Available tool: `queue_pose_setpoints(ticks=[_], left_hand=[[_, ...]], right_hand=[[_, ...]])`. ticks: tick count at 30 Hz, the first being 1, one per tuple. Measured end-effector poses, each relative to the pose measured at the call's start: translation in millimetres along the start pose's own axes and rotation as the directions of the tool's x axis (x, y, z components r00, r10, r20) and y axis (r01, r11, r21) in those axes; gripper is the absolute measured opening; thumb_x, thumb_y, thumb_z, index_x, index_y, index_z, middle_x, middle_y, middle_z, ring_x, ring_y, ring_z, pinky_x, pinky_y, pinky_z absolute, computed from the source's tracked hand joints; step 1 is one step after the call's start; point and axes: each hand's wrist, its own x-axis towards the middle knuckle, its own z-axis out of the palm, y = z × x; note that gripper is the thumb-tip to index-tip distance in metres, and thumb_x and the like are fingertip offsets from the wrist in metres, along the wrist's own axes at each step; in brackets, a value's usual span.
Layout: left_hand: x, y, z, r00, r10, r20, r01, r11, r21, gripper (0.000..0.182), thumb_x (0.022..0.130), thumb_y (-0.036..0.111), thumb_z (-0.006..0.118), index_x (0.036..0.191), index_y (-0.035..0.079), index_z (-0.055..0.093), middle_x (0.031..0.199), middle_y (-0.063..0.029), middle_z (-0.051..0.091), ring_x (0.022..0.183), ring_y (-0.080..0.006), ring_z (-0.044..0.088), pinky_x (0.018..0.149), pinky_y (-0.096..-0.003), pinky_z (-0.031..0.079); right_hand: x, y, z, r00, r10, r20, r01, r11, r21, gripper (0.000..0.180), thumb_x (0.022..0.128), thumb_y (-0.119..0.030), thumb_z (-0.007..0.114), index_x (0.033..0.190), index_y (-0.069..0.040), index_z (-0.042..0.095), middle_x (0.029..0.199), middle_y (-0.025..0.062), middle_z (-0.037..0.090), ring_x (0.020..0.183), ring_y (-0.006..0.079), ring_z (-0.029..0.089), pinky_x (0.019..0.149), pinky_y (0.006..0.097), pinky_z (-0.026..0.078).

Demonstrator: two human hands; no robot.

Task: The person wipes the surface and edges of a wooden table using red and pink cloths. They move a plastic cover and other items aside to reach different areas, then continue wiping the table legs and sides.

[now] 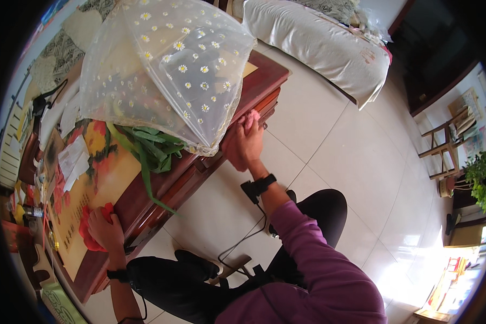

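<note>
My right hand (250, 141) grips a pink cloth (234, 152) against the front edge of a reddish-brown wooden table (267, 75); part of the cloth hangs below my fingers. Near the table's front left corner, my left hand (103, 227) rests on the top with a red cloth (88, 237) bunched under its fingers. Between the two hands, long green leaves (156, 152) lie on the table, one trailing over the front edge. Over the table's far part stands a translucent mesh food cover (174, 77) with a daisy print, its contents only dimly visible.
Crumpled white paper (75, 160) lies on the tabletop. A sofa with a white cover (316, 44) stands beyond the table. Across the tiled floor (340, 162) are a wooden chair (441, 146) and a potted plant (478, 182). A thin cable (243, 239) hangs by my legs.
</note>
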Motion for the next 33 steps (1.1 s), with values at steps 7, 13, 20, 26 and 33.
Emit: queue_pose_setpoints(ticks=[7,13,20,26,33], left_hand=[[-1,-4,3,0.999,-0.017,0.046,0.016,1.0,0.023,0.038,0.079,0.019,0.066,0.114,0.007,0.057,0.114,-0.0127,0.06,0.11,-0.0366,0.056,0.087,-0.0502,0.044],[-2,-8,7,1.0,0.02,0.02,-0.02,0.999,-0.026,0.037,0.08,0.016,0.063,0.115,0.006,0.058,0.116,-0.0135,0.061,0.114,-0.0368,0.055,0.089,-0.0511,0.043],[-1,-7,6,0.998,-0.023,0.058,0.022,1.0,0.017,0.038,0.081,0.017,0.062,0.116,0.005,0.057,0.119,-0.0131,0.061,0.116,-0.0368,0.053,0.091,-0.0513,0.042],[-3,-6,4,0.998,-0.02,0.067,0.021,1.0,-0.016,0.037,0.081,0.017,0.061,0.116,0.005,0.057,0.119,-0.0139,0.06,0.116,-0.037,0.053,0.09,-0.0516,0.042],[-3,-15,13,1.0,0.019,0.025,-0.02,0.999,0.027,0.038,0.08,0.017,0.06,0.116,0.005,0.057,0.119,-0.0145,0.061,0.115,-0.0385,0.053,0.09,-0.052,0.042]], right_hand=[[65,7,-14,0.99,0.143,-0.012,-0.143,0.99,-0.004,0.051,0.089,-0.04,0.068,0.135,-0.019,0.06,0.119,0.0212,0.059,0.112,0.0395,0.061,0.093,0.0468,0.05],[146,32,-21,0.982,0.168,-0.088,-0.177,0.977,-0.116,0.048,0.087,-0.047,0.068,0.128,-0.021,0.066,0.114,0.0228,0.066,0.108,0.0413,0.064,0.092,0.0478,0.052],[221,76,-34,0.953,0.157,0.259,-0.266,0.842,0.47,0.038,0.089,-0.01,0.067,0.126,-0.001,0.063,0.108,0.0035,0.07,0.098,0.0148,0.064,0.087,0.0323,0.053],[244,75,-46,0.982,0.014,0.187,-0.032,0.995,0.095,0.036,0.09,-0.02,0.067,0.123,-0.006,0.065,0.107,0.0116,0.073,0.099,0.0223,0.068,0.089,0.0363,0.053],[257,84,-58,0.946,-0.11,0.304,0.162,0.975,-0.155,0.03,0.089,-0.031,0.065,0.118,-0.024,0.069,0.112,0.0099,0.07,0.105,0.0304,0.067,0.089,0.0405,0.052]])
